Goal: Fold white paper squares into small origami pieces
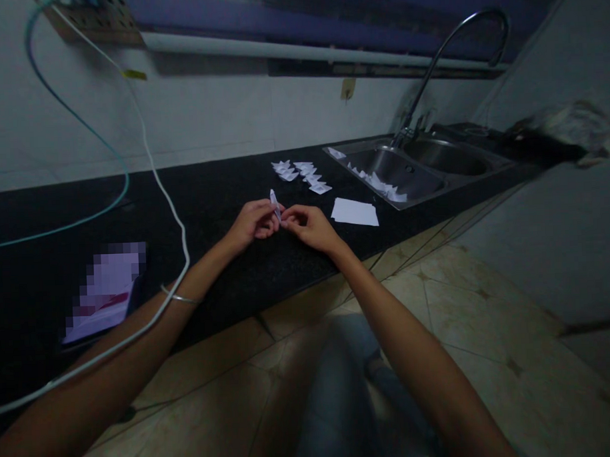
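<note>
A small piece of folded white paper (274, 200) stands upright between my hands, above the dark counter. My left hand (257, 220) is closed, pinching it between thumb and fingers. From the other side my right hand (309, 225) grips its lower edge with thumb and forefinger. Just beyond my hands lie several folded paper boats (310, 177) in two clusters. To the right of my right hand is a stack of white paper sheets (354, 211). More folded paper pieces (381, 184) line the near rim of the sink.
A double steel sink (397, 168) with a tall curved faucet (453, 37) is set in the counter (223, 191) at the right. A phone (107, 289) lies at the left. One white cable (155, 170) hangs across my left forearm; a teal cable (88, 126) loops behind it.
</note>
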Motion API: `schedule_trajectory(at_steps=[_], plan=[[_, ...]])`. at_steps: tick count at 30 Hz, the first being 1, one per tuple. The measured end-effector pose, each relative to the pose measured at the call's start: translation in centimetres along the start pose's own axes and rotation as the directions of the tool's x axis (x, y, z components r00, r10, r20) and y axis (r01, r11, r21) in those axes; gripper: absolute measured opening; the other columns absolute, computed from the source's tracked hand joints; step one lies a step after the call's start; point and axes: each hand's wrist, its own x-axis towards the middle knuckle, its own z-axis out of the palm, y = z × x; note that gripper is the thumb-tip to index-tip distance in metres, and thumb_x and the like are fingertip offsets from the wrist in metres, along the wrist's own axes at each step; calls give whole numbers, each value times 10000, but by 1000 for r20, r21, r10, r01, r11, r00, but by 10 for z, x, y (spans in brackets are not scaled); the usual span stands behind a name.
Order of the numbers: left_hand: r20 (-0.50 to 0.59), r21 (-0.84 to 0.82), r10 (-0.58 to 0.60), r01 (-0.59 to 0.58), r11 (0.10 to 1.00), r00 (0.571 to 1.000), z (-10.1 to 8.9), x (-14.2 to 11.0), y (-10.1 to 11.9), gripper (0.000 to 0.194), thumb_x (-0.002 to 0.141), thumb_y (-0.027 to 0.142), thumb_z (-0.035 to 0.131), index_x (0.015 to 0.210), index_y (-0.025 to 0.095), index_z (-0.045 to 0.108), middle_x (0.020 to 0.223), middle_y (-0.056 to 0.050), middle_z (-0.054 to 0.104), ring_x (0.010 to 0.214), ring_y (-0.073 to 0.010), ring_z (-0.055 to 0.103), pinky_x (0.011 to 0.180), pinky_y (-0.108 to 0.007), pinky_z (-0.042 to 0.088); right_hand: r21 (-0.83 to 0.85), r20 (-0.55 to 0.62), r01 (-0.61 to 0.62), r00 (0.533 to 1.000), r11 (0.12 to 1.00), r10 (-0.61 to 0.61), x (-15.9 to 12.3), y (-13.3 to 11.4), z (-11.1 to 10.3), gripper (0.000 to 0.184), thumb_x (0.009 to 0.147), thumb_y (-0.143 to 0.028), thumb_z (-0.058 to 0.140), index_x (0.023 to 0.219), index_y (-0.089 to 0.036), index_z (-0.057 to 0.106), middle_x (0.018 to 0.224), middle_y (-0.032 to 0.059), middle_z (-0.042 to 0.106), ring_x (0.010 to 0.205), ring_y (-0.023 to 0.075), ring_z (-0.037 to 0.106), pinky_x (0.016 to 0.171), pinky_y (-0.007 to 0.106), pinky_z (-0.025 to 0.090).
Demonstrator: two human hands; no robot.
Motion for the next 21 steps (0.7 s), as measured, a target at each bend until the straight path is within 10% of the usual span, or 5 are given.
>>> schedule_trajectory(at_steps=[21], plan=[[83,63,36,-41,997,996,-2,-1,-2,253,694,325,755,836,142,652,621,-14,625,453,-80,525,365,-160,288,-270,-61,60,995,961,-80,-5,-12,-2,229,924,-276,555,811,-144,704,744,34,687,681,148,575,663,273,385]])
